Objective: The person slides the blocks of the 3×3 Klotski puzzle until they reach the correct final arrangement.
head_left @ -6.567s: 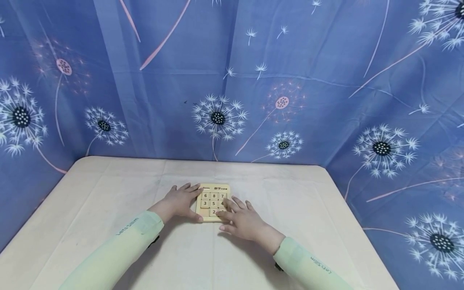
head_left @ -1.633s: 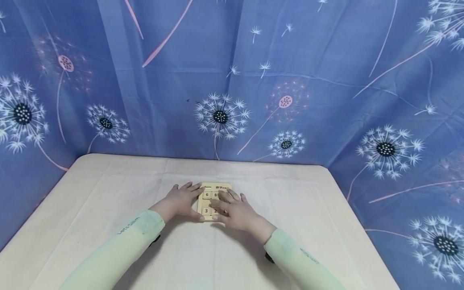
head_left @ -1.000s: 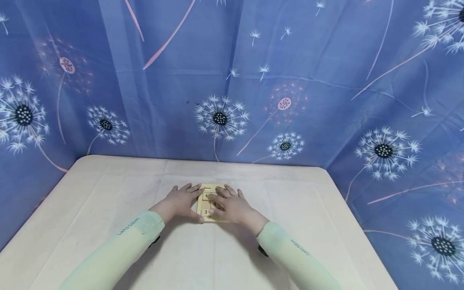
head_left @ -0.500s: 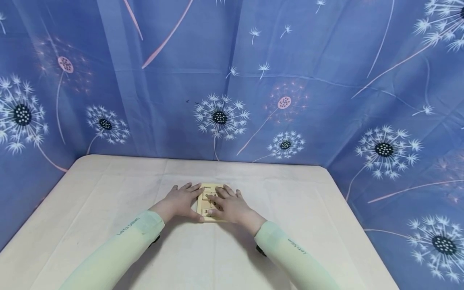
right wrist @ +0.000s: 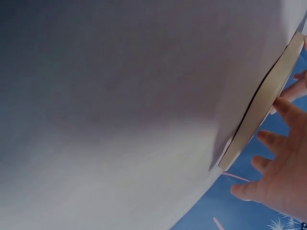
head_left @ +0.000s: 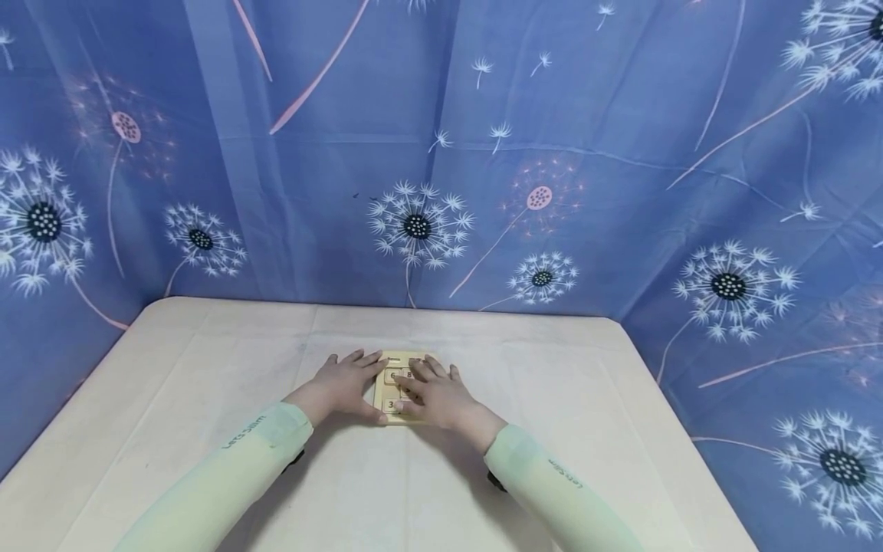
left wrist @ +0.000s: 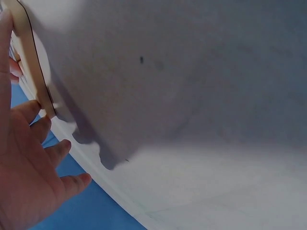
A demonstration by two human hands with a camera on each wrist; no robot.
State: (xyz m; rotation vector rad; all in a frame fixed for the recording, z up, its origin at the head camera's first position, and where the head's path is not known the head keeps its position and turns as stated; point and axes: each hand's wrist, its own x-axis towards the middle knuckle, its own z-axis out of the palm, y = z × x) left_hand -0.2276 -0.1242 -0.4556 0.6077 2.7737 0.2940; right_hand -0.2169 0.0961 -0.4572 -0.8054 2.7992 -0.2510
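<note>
A pale yellow number sliding puzzle lies flat on the table, its tile 6 at the upper left and tile 3 at the lower left. Between these two is a bare slot. My left hand rests at the puzzle's left side, index finger near the top corner, thumb at the bottom corner. My right hand lies over the right part, index finger and thumb reaching onto the tiles and hiding most of the others. Both wrist views show only the puzzle's edge with spread fingers beside it.
A pale cloth-covered table spreads around the puzzle. Behind and at both sides hangs a blue curtain with dandelion prints. Both forearms wear light green sleeves.
Tile 3 has slid down from the middle left to the bottom left, so the bare slot is now above it. My right hand has shifted left over the tiles; the left stays put.
</note>
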